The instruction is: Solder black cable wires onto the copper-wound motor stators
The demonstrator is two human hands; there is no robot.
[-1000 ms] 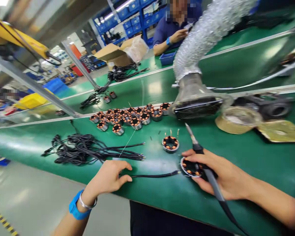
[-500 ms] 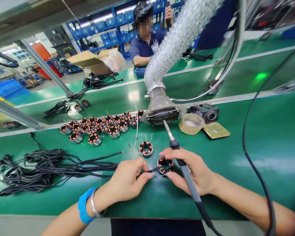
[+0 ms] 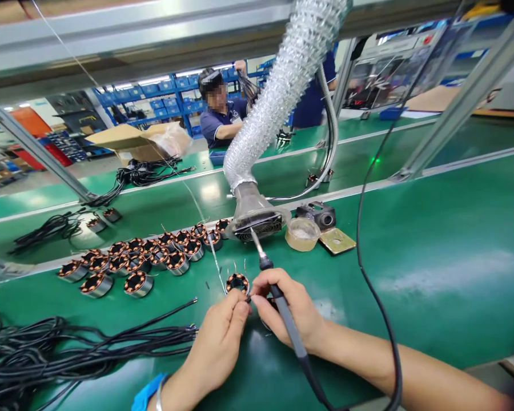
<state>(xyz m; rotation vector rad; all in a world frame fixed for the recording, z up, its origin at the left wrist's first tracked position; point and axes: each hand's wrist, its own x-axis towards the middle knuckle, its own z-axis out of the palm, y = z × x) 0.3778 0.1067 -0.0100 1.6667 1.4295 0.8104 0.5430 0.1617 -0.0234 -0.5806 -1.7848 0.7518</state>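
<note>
My left hand (image 3: 223, 334) is closed, thumb and forefinger pinching the end of a black cable, of which just a dark bit (image 3: 248, 298) shows at the fingertips. Held across my right hand (image 3: 293, 311) is a soldering iron (image 3: 286, 317), its tip pointing up and away at the fume extractor grille. The right thumb and forefinger reach to the left fingertips and meet the cable end. A stator (image 3: 270, 303) lies under the right hand, mostly hidden by it. Just beyond my fingertips another stator (image 3: 237, 283) with upright copper wire ends rests on the green bench.
Several stators (image 3: 137, 283) stand in rows at the left back. Black cables (image 3: 89, 348) lie at front left. A fume extractor hood (image 3: 257, 220) hangs ahead, beside a round tub (image 3: 302, 235) and a yellow sponge (image 3: 337, 242). A co-worker (image 3: 223, 111) is across the bench.
The view has shifted. My right fingers have left the stator's rim and come over to my left fingertips, and the cable end has moved away from the stator's middle.
</note>
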